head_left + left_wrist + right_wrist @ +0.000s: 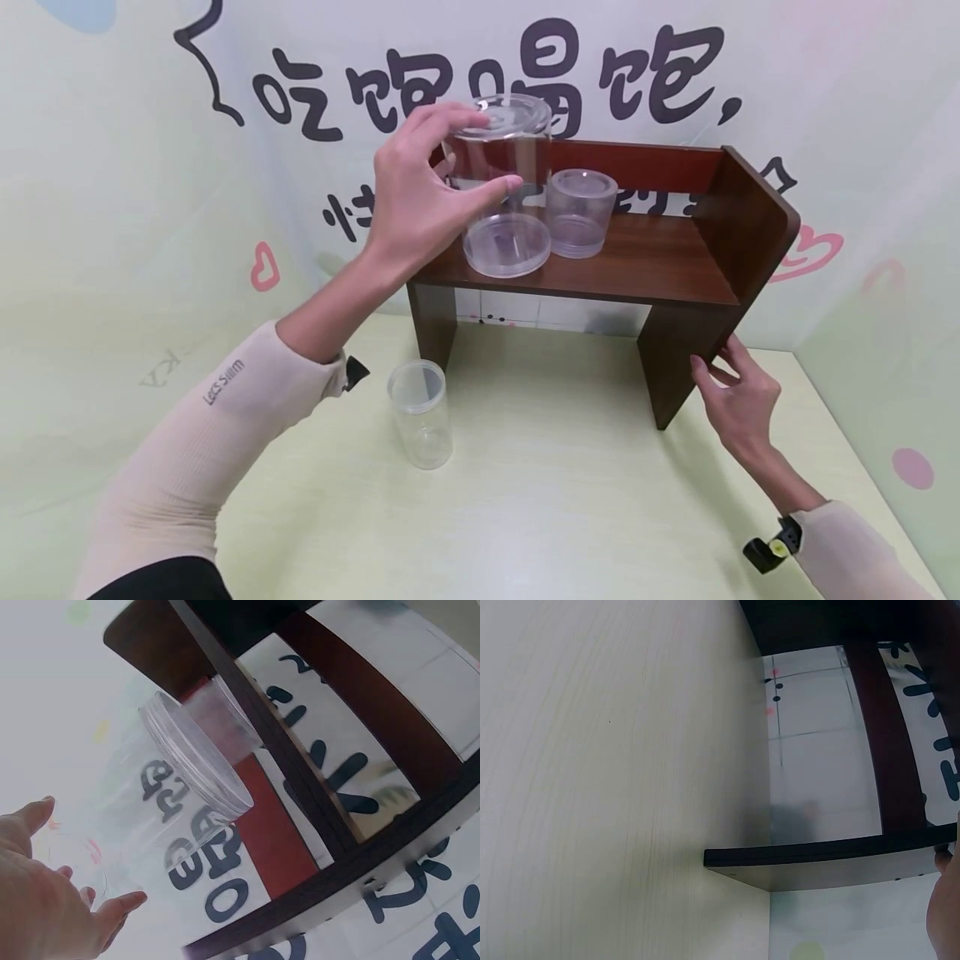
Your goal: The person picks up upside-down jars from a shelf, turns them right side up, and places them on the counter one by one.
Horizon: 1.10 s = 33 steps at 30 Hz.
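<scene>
My left hand (420, 187) grips a large clear jar (528, 150) near its upturned base, thumb on the near side and fingers over the far side. The jar is upside down, its lidded end overlapping the shelf board in the head view. In the left wrist view the jar's ribbed lid (199, 757) points toward the shelf. A smaller clear jar (581, 212) stands on the board just right of it. Low on the right, my right hand (742, 400) holds the side panel of the brown wooden shelf (652, 258), thumb at its front edge.
A tall clear jar (423, 417) stands on the pale table (525, 500), in front of the shelf's left leg. Behind the shelf is a printed wall sheet (315, 50). The shelf's right side panel (750, 225) rises above the board.
</scene>
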Motion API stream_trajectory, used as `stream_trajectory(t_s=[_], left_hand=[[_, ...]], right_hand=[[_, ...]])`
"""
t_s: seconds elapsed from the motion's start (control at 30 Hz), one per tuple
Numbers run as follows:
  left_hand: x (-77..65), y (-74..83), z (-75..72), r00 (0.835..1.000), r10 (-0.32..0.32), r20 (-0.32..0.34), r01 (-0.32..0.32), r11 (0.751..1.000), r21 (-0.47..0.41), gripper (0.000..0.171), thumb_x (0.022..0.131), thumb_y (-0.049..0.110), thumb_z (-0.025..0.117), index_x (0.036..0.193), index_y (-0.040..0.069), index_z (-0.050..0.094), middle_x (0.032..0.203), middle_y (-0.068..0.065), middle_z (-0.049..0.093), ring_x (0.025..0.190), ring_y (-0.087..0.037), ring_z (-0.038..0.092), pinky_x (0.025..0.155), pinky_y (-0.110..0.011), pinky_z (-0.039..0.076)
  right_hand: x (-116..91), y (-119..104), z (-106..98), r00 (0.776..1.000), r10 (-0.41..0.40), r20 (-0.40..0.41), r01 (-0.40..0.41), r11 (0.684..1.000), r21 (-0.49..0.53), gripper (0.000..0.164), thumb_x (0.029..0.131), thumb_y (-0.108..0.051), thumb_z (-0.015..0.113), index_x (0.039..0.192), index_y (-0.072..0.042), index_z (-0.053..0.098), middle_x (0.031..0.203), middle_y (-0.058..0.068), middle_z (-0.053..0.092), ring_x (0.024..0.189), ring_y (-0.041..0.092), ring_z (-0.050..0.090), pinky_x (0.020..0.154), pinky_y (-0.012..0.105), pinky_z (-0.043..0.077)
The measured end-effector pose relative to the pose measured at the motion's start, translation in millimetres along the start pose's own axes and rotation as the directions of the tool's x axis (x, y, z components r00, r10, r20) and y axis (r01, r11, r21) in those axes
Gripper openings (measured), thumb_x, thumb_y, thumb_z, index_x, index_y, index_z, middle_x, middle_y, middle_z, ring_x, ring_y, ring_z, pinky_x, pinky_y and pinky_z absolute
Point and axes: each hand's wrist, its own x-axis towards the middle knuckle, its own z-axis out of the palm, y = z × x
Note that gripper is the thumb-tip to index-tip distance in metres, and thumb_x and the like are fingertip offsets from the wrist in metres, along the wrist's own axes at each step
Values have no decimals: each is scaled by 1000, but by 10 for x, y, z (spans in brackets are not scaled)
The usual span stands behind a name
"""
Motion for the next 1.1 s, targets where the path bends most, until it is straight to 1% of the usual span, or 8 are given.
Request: stream_trajectory(t_s=[0.17,0.27,0.37,0.47,0.57,0.83,0.97,1.1], left_hand=[[-109,103,-22,1000,6,18,-5,998,-70,56,79,18,95,127,-1,71,137,-13,65,123,-18,62,104,-28,57],[-179,147,-17,999,33,24,-30,993,-115,56,79,15,95,126,-2,70,137,-14,65,121,-19,64,103,-27,58],[-244,184,-7,998,49,35,-42,986,-161,56,78,13,95,125,-4,70,138,-15,64,123,-20,64,102,-26,58],[-309,216,7,997,54,51,-44,981,-190,56,78,13,96,125,-3,71,139,-14,64,129,-18,62,103,-26,57],[-378,246,25,996,61,68,-45,977,-210,56,77,12,96,125,-2,72,138,-13,65,129,-16,62,103,-28,58],[-586,301,91,991,91,96,-63,964,-259,56,76,9,96,126,0,72,136,-10,66,128,-14,62,102,-30,59],[-702,333,125,990,87,108,-50,951,-306,57,75,5,96,126,0,72,136,-10,67,126,-14,63,101,-30,60],[-856,338,180,990,44,133,6,935,-354,58,74,3,96,127,0,72,136,-9,66,126,-15,63,100,-32,61]], right_hand=[[-1,-27,13,1000,-3,-5,3,1000,0,45,78,24,75,122,13,70,104,33,74,103,-18,64,80,2,52],[5,-53,16,1000,-5,-7,5,1000,-1,45,78,24,75,122,13,70,105,33,74,103,-18,64,80,2,52],[9,-55,11,1000,0,-2,0,1000,-2,45,79,23,76,122,12,70,106,32,74,102,-17,64,80,2,52],[2,-26,9,1000,-2,-3,2,1000,-4,46,78,23,75,122,12,70,106,31,74,102,-17,64,80,2,52],[-9,-13,14,1000,-5,-12,5,1000,-5,45,78,24,74,122,12,70,104,32,74,101,-17,64,80,2,52],[-1,-112,26,1000,-2,-23,2,1000,-6,42,79,24,73,119,14,70,103,33,74,101,-18,63,79,1,52],[-1,-108,27,1000,3,-25,-3,1000,-2,43,79,24,73,120,13,70,104,33,74,101,-18,64,79,1,52],[3,-110,27,1000,7,-24,-7,1000,4,44,79,24,73,121,13,70,104,33,74,101,-17,64,79,2,52]])
